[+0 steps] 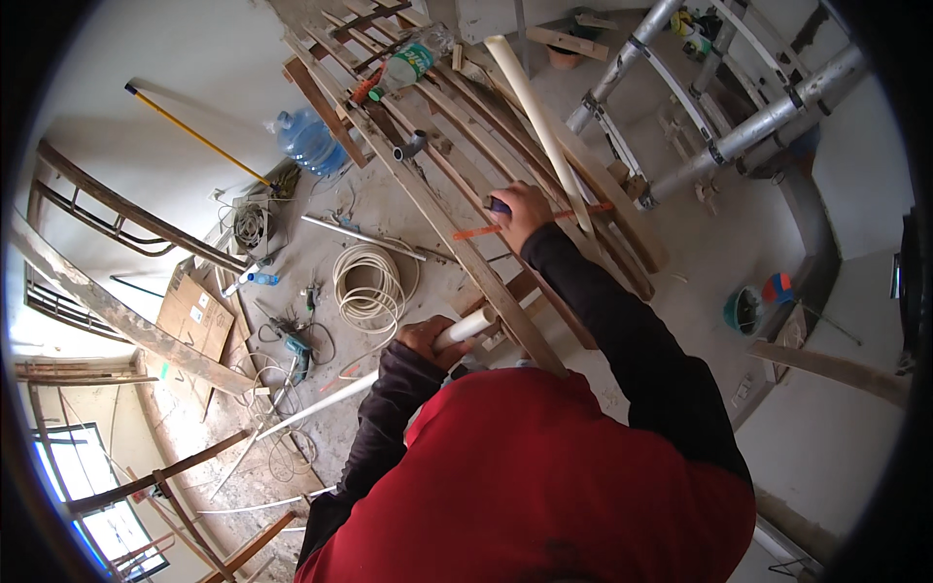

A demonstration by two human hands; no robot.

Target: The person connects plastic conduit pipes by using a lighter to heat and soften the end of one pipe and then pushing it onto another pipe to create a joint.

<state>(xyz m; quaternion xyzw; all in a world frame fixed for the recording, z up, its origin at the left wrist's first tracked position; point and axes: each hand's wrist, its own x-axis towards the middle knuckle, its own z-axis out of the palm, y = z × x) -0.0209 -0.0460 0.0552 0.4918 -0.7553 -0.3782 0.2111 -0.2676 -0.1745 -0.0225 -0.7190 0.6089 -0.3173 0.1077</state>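
My left hand (426,340) is wrapped round a long white plastic pipe (470,327), near its open end. From there the pipe slants down to the lower left, past my sleeve. Over the wooden frame (428,199), my right hand (525,212) is closed on a small thing with a dark purple end (499,205); the fingers hide the rest of it. A thin orange strip (474,232), resembling a hacksaw blade, shows on both sides of this hand; I cannot tell if it is held. Just beyond, another pale pipe (535,112) leans across the timbers.
A plastic bottle (413,60) and a grey pipe elbow (412,146) rest on the frame. Coiled white tubing (369,291), a drill (295,352), a cardboard box (196,321) and a large blue water bottle (311,143) are on the floor. An aluminium ladder (758,117) stands at the right.
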